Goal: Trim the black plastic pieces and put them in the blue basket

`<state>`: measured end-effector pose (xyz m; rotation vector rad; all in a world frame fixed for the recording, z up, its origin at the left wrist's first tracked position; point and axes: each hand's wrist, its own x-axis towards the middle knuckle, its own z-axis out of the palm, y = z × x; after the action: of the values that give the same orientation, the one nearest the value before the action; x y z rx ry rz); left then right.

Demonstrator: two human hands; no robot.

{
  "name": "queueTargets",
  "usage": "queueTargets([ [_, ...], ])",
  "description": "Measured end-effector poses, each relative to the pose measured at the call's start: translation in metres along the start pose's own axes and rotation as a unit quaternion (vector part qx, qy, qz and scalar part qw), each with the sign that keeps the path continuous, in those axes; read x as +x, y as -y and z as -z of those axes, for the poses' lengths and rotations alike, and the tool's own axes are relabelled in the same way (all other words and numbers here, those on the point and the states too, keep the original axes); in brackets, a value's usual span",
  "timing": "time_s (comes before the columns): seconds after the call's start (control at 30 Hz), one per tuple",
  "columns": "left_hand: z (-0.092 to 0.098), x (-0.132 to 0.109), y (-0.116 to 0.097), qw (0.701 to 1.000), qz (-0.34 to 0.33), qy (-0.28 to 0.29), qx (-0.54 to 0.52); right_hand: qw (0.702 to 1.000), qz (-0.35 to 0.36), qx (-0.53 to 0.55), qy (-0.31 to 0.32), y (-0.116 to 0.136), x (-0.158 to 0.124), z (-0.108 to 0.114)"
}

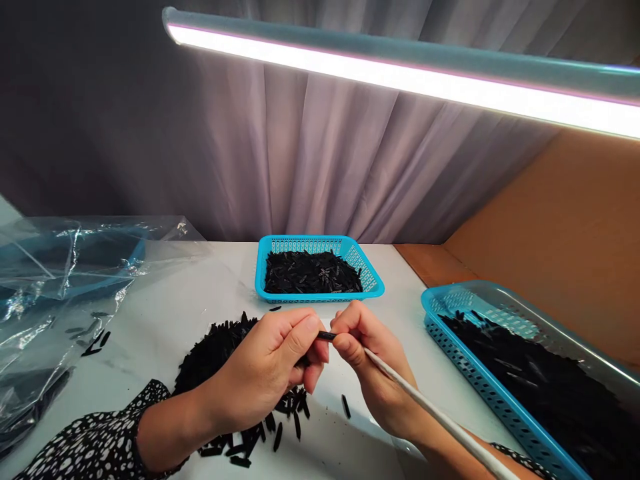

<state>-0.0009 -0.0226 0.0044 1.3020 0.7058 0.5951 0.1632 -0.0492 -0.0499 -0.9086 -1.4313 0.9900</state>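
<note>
Over the middle of the table, my hands come close together around a small, narrow black piece [327,336]. The fingertips of my left hand [273,363] are closed on its left end. My right hand [377,367] is closed, thumb and forefinger at its right end, with a long white cord [435,410] running out of the grip toward the lower right. Whether cord and black piece join is hidden by my fingers. Behind and below my left hand lies a heap of similar flat black pieces [213,350].
A blue basket [320,298] of black pieces stands at the back. Another blue basket [467,363], also holding black pieces, is at right beside a brown panel [565,233]. Clear plastic [75,267] covers the left side. A lit tube lamp [400,70] hangs overhead.
</note>
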Motion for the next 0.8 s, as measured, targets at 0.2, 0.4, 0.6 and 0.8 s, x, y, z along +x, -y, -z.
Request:
queueTargets([
  [0.2,0.0013,0.0009,0.0002,1.000,-0.008,-0.008,0.015,1.000,0.009,-0.004,-0.013,-0.0010,0.0001,-0.0001],
  [0.4,0.0051,0.0018,0.0053,0.990,-0.043,-0.037,0.129,0.993,0.079,-0.083,-0.008,-0.0042,0.0016,0.0003],
  [0.6,0.0056,0.0047,0.0065,0.989,-0.035,-0.043,0.137,0.986,0.093,-0.131,-0.032,-0.0018,0.0049,-0.0014],
  [0.8,0.0050,0.0066,0.0072,0.999,-0.006,-0.028,0.039,0.995,0.059,-0.069,-0.031,-0.0010,0.0037,0.0003],
])
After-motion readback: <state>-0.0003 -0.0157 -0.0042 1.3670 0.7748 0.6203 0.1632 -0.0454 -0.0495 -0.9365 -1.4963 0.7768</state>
